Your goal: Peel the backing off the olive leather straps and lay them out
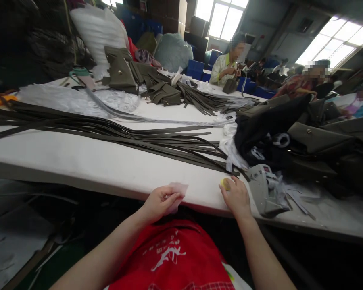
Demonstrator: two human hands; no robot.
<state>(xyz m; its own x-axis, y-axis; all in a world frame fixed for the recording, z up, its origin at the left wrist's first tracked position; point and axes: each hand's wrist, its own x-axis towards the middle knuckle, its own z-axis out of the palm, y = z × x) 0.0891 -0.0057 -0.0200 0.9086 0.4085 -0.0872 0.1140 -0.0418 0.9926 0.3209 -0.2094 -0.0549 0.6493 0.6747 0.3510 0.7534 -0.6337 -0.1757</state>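
Note:
My left hand (161, 202) pinches a thin, pale translucent sheet (180, 188) at the front edge of the white table (109, 169). To the right, my right hand (236, 195) has its fingers around a small round yellow object (225, 184) on the tabletop. Just beyond its fingertips are the ends of long dark olive straps (157, 145), which lie in a bundle across the table. A grey tape dispenser (261, 189) stands right of my right hand.
Dark olive bags (317, 139) and black cloth (269, 125) are piled at the right. More bags (124, 72) and clear plastic wrap (75, 98) lie at the back left. A person (226, 68) sits across the table, another (305, 82) farther right.

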